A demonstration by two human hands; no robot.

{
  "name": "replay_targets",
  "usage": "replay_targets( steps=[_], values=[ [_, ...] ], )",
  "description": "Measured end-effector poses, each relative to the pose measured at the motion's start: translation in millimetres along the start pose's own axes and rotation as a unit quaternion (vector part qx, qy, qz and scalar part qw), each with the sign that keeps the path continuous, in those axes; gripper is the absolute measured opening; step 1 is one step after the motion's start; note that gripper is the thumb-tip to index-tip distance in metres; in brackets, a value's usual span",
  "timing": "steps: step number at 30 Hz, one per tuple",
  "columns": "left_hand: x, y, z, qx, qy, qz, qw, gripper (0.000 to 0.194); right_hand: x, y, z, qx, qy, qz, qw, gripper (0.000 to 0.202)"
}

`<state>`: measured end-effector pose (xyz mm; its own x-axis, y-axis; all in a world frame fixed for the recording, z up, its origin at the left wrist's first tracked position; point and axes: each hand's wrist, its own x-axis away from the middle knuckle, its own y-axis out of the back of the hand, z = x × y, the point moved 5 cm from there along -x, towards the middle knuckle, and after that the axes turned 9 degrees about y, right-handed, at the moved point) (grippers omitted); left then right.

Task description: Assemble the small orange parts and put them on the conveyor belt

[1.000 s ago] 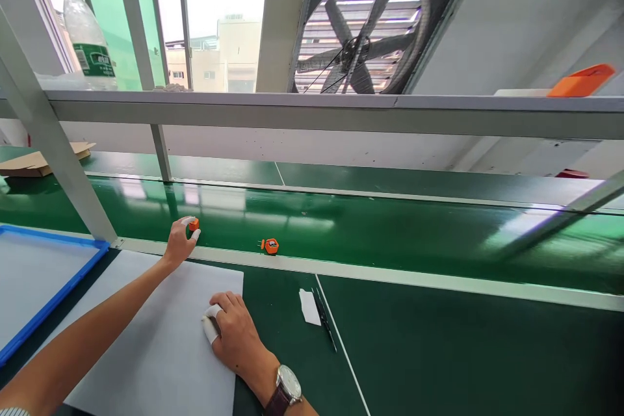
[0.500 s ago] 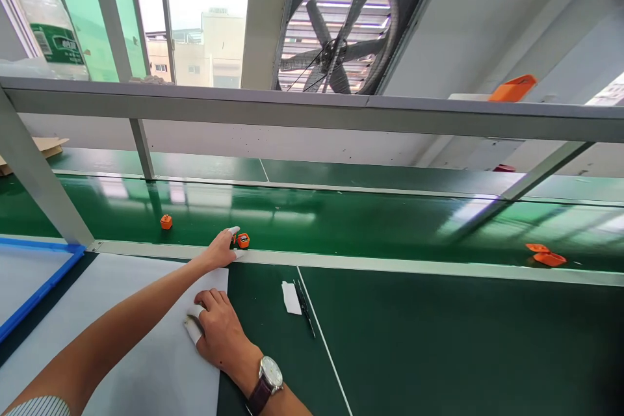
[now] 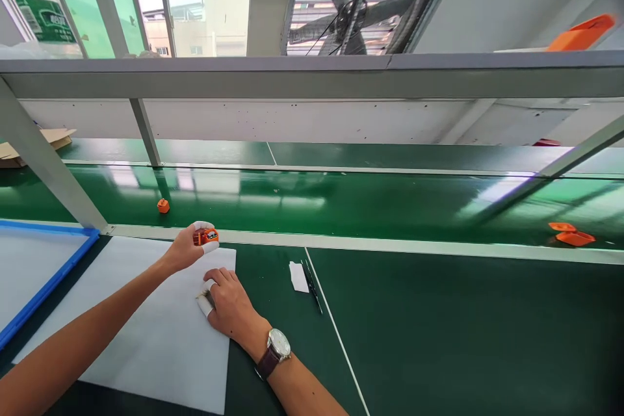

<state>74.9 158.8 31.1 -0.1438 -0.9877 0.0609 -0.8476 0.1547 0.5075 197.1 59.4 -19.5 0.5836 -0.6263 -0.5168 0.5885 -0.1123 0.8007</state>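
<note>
My left hand [image 3: 184, 249], with white finger covers on its tips, pinches a small orange plastic part [image 3: 207, 236] that shows dark and shiny bits inside. It is just above the far edge of the white sheet [image 3: 146, 318], beside the pale rail. My right hand [image 3: 234, 309] is over the sheet's right edge, wearing white finger covers, with a wristwatch [image 3: 279, 346] on the wrist. Its thumb and index finger are pressed together; a small brownish bit shows between them, too small to name.
Another orange part [image 3: 163, 206] sits on the green belt [image 3: 273, 205]; more orange pieces [image 3: 571, 234] lie at its right. Tweezers [image 3: 312, 286] and a white paper scrap [image 3: 298, 277] lie right of my hands. A blue-edged frame [image 3: 58, 283] is at left. A metal bar [image 3: 312, 78] crosses above.
My left hand has lifted the orange part off the belt and drawn it back over the rail toward the sheet. My right hand keeps its pinch. The view has tilted down.
</note>
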Motion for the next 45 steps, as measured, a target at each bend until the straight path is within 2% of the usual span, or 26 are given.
replay_targets(
  steps=[4, 7, 9, 12, 14, 18, 21, 25, 29, 31, 33, 36, 39, 42, 45],
  values=[
    [56, 28.1, 23, 0.05, 0.074, 0.048, 0.995, 0.06, -1, 3, 2, 0.002, 0.011, -0.012, 1.0, 0.004],
    [83, 32.8, 37, 0.118, 0.104, 0.065, 0.985, 0.06, -3, 5, 3, -0.011, 0.013, -0.015, 1.0, 0.006],
    [92, 28.6, 44, 0.21, 0.122, 0.091, 0.966, 0.057, -3, 5, 4, -0.02, 0.011, -0.015, 1.0, 0.006],
    [96, 21.4, 51, 0.351, 0.13, 0.124, 0.919, 0.047, -3, 6, 5, -0.024, 0.013, -0.015, 1.0, 0.007],
    [96, 20.7, 55, 0.383, 0.133, 0.121, 0.906, 0.043, -3, 5, 5, -0.02, 0.017, -0.013, 1.0, 0.007],
    [98, 24.0, 64, 0.368, 0.158, 0.107, 0.91, 0.052, -3, 5, 6, -0.014, 0.023, -0.008, 1.0, 0.01],
    [99, 25.0, 67, 0.358, 0.17, 0.115, 0.911, 0.044, -3, 7, 5, -0.03, 0.017, -0.009, 0.999, 0.008],
    [100, 26.0, 65, 0.311, 0.16, 0.1, 0.932, 0.037, -3, 15, 6, -0.059, 0.013, -0.038, 0.997, 0.005],
    [101, 26.6, 62, 0.282, 0.151, 0.059, 0.946, 0.03, -3, 19, 12, -0.129, -0.002, -0.055, 0.99, 0.036],
    [103, 24.5, 61, 0.283, 0.146, 0.056, 0.946, 0.03, -3, 17, 14, -0.176, -0.023, -0.06, 0.982, 0.035],
    [105, 20.9, 60, 0.285, 0.134, 0.068, 0.947, 0.029, -3, 16, 13, -0.218, -0.04, -0.074, 0.972, 0.027],
    [107, 16.0, 57, 0.275, 0.099, 0.093, 0.952, 0.028, -3, 15, 11, -0.247, -0.057, -0.11, 0.961, 0.025],
    [110, 15.3, 55, 0.211, 0.064, 0.088, 0.971, 0.032, -2, 18, 9, -0.254, -0.082, -0.141, 0.953, 0.023],
    [112, 17.2, 53, 0.132, 0.024, 0.063, 0.989, 0.034, -6, 21, 13, -0.276, -0.052, -0.121, 0.952, 0.026],
    [114, 17.8, 51, 0.127, 0.006, 0.058, 0.99, 0.031, -9, 24, 18, -0.27, -0.004, -0.094, 0.958, 0.038]
  ],
)
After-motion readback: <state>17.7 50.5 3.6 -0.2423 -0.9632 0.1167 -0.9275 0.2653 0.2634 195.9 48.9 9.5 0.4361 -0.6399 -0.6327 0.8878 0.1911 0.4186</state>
